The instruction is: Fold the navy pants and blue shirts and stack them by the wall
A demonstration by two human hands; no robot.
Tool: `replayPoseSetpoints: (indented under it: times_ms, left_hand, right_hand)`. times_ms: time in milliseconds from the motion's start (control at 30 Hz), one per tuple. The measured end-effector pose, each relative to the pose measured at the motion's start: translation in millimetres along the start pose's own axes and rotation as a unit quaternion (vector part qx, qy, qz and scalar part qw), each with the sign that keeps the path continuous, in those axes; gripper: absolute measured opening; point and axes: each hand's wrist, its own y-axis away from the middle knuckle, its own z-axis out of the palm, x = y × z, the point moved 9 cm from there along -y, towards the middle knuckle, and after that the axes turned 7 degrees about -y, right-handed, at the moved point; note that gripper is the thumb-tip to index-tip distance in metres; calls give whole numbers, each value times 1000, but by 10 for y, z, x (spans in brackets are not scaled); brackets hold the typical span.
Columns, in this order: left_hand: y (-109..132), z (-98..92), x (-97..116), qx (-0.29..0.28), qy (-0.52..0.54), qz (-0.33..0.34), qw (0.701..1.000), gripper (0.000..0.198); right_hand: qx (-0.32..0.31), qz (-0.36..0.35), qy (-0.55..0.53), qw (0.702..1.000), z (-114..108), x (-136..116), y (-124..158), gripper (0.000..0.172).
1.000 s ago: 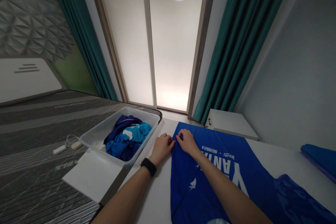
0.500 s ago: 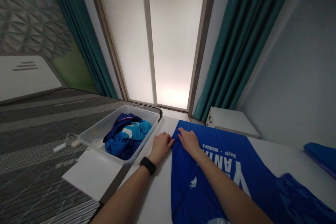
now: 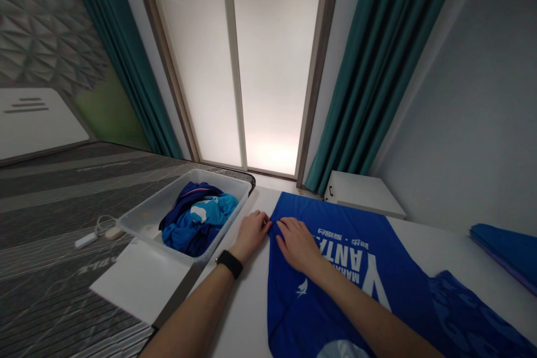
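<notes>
The right hand (image 3: 297,243) rests on the blue shirt (image 3: 285,319), thumb apart from fingers; the left hand (image 3: 250,232) curls at its edge, grip unclear. The shirt spreads over a white tabletop (image 3: 245,313), lower right of the frame. Left of centre sits a translucent bin (image 3: 146,212) of clothes (image 3: 213,210); teal curtains (image 3: 386,67) flank pale doors (image 3: 272,67), upper centre.

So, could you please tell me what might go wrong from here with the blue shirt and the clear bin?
Two things, I think. The right grip lies on the thin-looking blue shirt, so sliding it across could wrinkle the cloth. Also, the clear bin of clothes is close to the left forearm, so a wide swing of that arm might bump it.
</notes>
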Motion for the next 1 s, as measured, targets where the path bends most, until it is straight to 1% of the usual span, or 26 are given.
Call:
replayPoseSetpoints:
  times_ms: [67, 133, 200, 267, 433, 667, 1000]
  left_hand:
    - [-8, -3, -1, -1, 4, 8, 1000, 13]
    - [-10, -8, 1, -2, 3, 13, 1000, 12]
    - [-4, -17, 13, -1, -2, 18, 1000, 13]
    - [5, -24, 37, -1, -11, 28, 1000, 18]
    - [9, -13, 87, -5, -32, 60, 998, 27]
    - [7, -39, 140, 6, -64, 88, 994, 29]
    - [7, -11, 135, 4, -71, 84, 994, 28]
  right_hand:
    - [-30, -27, -31, 999, 102, -88, 163, 51]
    - [-61, -40, -50, 996, 202, -122, 279, 60]
    - [-85, -42, -57, 994, 266, -121, 332, 64]
    - [-101, -43, -60, 992, 287, -118, 338, 64]
    - [-122, -49, -73, 989, 237, -166, 362, 66]
    - [-159, -87, -120, 976, 148, -359, 667, 67]
    - [-210, -93, -163, 960, 51, -580, 974, 74]
